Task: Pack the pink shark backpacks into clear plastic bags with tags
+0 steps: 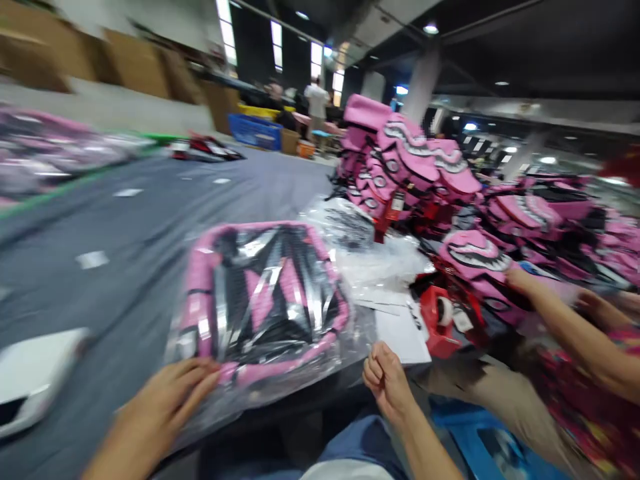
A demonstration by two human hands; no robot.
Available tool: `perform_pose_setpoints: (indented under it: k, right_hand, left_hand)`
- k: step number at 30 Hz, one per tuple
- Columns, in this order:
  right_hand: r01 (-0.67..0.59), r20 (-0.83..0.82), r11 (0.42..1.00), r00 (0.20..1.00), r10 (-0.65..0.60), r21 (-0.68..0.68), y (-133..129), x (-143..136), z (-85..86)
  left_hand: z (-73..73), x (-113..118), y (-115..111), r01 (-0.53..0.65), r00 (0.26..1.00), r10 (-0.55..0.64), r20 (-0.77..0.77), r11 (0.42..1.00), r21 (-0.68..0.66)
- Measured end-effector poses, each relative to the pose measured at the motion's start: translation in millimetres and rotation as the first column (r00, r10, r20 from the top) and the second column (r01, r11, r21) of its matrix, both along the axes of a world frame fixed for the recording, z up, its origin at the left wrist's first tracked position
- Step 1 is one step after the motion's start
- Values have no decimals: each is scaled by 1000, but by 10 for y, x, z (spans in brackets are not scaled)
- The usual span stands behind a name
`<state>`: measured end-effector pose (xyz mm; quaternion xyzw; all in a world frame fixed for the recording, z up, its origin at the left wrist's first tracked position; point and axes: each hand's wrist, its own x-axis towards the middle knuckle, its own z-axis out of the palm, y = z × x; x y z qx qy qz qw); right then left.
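Note:
In front of me on the grey-covered table lies a pink and black backpack [273, 293] inside a clear plastic bag [300, 377]. My left hand [167, 393] touches its near left corner, fingers stretched out along the plastic. My right hand [387, 377] is closed with curled fingers at the near edge of the table, to the right of the wrapped backpack and apart from it. Whatever it may hold is hidden. Beyond that hand are white papers [403, 333], a red tape dispenser [439, 323] and a heap of clear plastic bags [370, 260].
A pile of pink backpacks [405, 153] rises at the back right. At right, a co-worker's hand [523, 280] touches another pink backpack [475, 260]. A white device [40, 373] is at the left edge. Wrapped goods [60, 150] lie far left. A blue stool [495, 440] stands below.

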<state>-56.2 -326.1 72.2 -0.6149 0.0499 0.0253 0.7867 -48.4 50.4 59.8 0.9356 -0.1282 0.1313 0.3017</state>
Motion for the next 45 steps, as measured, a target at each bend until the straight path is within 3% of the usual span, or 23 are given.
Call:
perform_pose_setpoints:
  k: [1,2,3,5,7,9,12,14,16,19,21,23,25,29,31,33,35,36,39,40,41,43,45]
  right_hand:
    - [-211,51,977,976,212,-27,166,40,138]
    - [-398,109,910,906,409,-114,319,113,285]
    - [-533,154,807,801,578,-254,468,218,430]
    - [-645,165,513,521,837,-566,787,488,679]
    - [-568,83,220,258,963,-793,1136,775,829]
    - [-409,-49,2,114,992,-912,1475,1030,868]
    - [-302,-280,-250,58,958,-920,1844,1312,801]
    - [-332,-379,-321,125,917,-887,1941,1438,753]
    - [-362,-398,-290,273,876,-886,1915,1515,744]
    - [-287,-300,-173,493,817,-942,1753,1498,800]
    - [-215,-195,-88,546,815,-973,1663,1380,835]
    - [-196,-125,-27,512,850,-980,1645,1206,823]
    - [-196,-140,-54,456,879,-979,1705,1036,752]
    - [-169,-277,-223,460,844,-960,1922,872,543]
    - [-137,-284,-249,464,839,-959,1993,873,475]
    - [-120,-265,-236,466,844,-964,1994,906,455]
    - [-164,-194,-129,482,854,-978,1899,964,473]
    - [-206,-127,-23,510,851,-978,1812,997,488]
    - [-245,142,412,689,711,-878,1414,1062,517]
    - [-198,226,533,746,627,-823,1254,1053,512]
    - [-137,298,616,781,549,-776,1093,1019,496]
    - [-34,402,695,795,454,-718,796,878,435]
    - [-4,448,718,779,439,-696,561,665,343]
  left_hand:
    - [62,-69,25,-42,999,40,-36,998,-40]
    - [120,-107,20,-50,995,43,-85,995,-82]
    - [171,-118,-5,-65,992,52,-113,992,-108]
    - [242,-98,-76,-86,987,66,-145,987,-137]
    - [270,-78,-135,-93,987,71,-147,984,-150]
    - [262,-80,-158,-88,988,65,-140,983,-164]
    - [222,-94,-144,-87,989,62,-132,978,-192]
    - [204,-94,-130,-93,989,65,-135,973,-211]
    - [200,-86,-126,-99,988,70,-137,970,-220]
    - [202,-76,-135,-102,988,74,-132,969,-223]
    - [195,-78,-142,-106,989,79,-125,969,-224]
    - [182,-84,-141,-115,989,91,-118,970,-213]
    - [165,-89,-130,-126,988,106,-114,974,-189]
    - [139,-84,-103,-131,988,118,-102,982,-136]
    - [140,-73,-103,-119,989,108,-104,987,-105]
    - [160,-59,-112,-124,988,114,-107,989,-84]
    - [205,-46,-112,-135,984,126,-123,988,-75]
    - [237,-42,-102,-131,983,119,-143,988,-79]
    - [358,-58,-18,-97,964,60,-260,986,-135]
    - [399,-69,23,-114,956,62,-285,979,-168]
    - [437,-81,64,-148,953,86,-292,969,-197]
    - [490,-91,123,-194,964,147,-224,959,-208]
    - [480,-59,129,-105,989,92,-116,989,-107]
